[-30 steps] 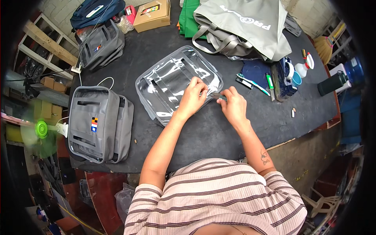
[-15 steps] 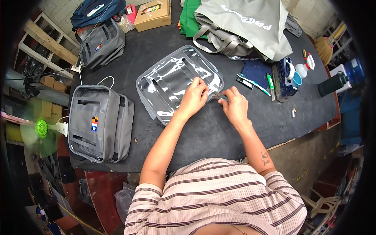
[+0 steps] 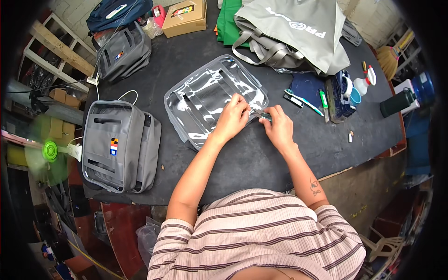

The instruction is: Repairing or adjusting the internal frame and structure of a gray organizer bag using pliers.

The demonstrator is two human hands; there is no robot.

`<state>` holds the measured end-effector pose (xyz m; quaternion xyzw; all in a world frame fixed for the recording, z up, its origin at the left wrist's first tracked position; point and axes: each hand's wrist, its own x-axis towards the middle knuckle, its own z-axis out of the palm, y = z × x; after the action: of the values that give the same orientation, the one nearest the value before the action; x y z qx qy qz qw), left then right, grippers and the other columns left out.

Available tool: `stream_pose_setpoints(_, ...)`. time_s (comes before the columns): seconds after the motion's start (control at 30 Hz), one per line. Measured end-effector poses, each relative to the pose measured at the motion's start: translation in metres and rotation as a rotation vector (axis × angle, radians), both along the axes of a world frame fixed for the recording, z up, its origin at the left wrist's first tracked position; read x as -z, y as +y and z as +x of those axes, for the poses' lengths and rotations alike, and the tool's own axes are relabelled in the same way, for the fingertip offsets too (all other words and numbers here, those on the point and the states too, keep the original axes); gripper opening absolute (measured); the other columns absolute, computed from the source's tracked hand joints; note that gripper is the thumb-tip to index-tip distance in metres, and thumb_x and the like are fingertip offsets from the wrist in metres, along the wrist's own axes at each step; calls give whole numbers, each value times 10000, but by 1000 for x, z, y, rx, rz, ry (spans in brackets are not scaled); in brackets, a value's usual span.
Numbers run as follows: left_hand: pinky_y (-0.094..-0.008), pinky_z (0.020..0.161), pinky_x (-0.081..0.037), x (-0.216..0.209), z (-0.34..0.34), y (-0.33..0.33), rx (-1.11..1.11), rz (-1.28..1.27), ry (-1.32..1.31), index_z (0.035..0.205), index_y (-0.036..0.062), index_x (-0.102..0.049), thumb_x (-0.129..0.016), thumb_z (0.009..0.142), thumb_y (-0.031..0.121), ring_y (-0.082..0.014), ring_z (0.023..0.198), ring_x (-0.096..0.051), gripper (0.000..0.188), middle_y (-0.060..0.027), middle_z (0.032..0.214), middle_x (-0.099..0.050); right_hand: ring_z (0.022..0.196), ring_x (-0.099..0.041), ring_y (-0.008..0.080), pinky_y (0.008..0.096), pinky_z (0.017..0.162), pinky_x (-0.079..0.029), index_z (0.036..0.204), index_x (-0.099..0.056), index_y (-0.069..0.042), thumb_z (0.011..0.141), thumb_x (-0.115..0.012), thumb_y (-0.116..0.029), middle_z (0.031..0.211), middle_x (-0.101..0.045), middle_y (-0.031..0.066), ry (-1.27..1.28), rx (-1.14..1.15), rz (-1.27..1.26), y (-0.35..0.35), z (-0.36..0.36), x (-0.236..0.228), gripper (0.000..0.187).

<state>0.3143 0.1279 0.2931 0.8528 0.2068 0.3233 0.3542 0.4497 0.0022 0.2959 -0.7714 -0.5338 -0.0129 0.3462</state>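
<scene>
Pinching narrowly with left grip (image 3: 232, 118) at edge of clear-topped bag (image 3: 210, 103); holding small snips (image 3: 265, 115) with right grip (image 3: 279, 126). Apparently already sewn together; probably not finished at edge.

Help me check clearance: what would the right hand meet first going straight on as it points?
Likely the clear bag, near the left hand; the snips in the right hand may touch it, depth being unclear.

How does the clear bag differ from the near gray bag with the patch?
The clear bag has a see-through, glossy face; the gray bag's is mostly gray with a colorful patch. The clear bag lies slanted, the left hand at its edge; the gray bag sits straighter, untouched. Both have rounded corners and gray edging.
</scene>
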Motion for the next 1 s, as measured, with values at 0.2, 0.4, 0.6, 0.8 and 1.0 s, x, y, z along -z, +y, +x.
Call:
stream_pose_setpoints(0.2,-394,709,-501,-1,0,-1,1,11,-26,869,-24,-624,-637,815,8,-292,796,-623,65,-113,968,-536,723,-626,303,409,672,-494,939,-634,-49,714,-785,-121,887,-587,86,-67,-1,0,-6,-1,-12,280)
stream_pose_setpoints(0.4,-402,723,-503,-3,-1,-2,2,-43,3,866,-21,-624,-641,812,8,-303,824,-622,63,-113,970,-538,765,-620,318,415,703,-490,924,-638,-65,681,-790,-110,878,-581,81,-172,-12,-20,-5,-3,-18,290)
stream_pose_setpoints(0.6,-402,718,-501,1,0,-2,7,22,-45,866,-20,-622,-642,812,8,-304,816,-621,64,-112,970,-537,781,-636,289,415,696,-487,838,-583,-50,683,-775,-99,860,-554,96,-213,8,-44,-3,-9,-19,251)
stream_pose_setpoints(0.8,-342,698,-506,4,-1,-1,-2,39,-11,900,-17,-634,-632,830,18,-243,820,-610,78,-103,977,-518,755,-647,253,351,668,-498,959,-626,-56,756,-772,-112,880,-614,76,163,-10,-57,-4,7,-2,256)
stream_pose_setpoints(1.0,-389,706,-501,11,2,-3,-13,45,-62,865,-10,-619,-639,817,7,-292,840,-613,55,-111,961,-526,613,-530,103,248,560,-425,958,-596,-45,846,-739,-127,750,-551,-8,1093,-168,67,0,21,43,199)
